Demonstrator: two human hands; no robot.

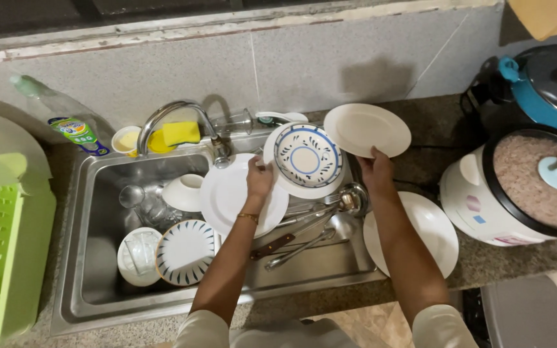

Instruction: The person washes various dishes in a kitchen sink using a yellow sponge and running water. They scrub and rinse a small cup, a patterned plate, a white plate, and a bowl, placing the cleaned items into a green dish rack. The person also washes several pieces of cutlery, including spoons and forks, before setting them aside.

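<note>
- Fingers (257, 169) of the left hand (260, 180) are curled over the left rim of a blue-patterned plate (307, 158), which is gripped and tilted up so its face is turned toward the camera.
- Fingers of the right hand (375, 171) are pinched on the near edge of a plain white plate (367, 129), held clear above the far right corner of the sink (91, 283); its face is tipped up and toward the near side.
- Both plates are round, so no long axis can be told; each is held by its rim, seemingly to keep the faces free.
- A large white plate (227, 193) lies under the left hand, leaning on the pile in the sink.
- Spoons and a ladle (330, 222) lie in the sink's right part, handles toward the near left.
- Another white plate (430, 235) rests flat on the table (485, 261) to the right, beside a rice cooker (517, 190).
- A green rack (1, 238) stands at the left.
</note>
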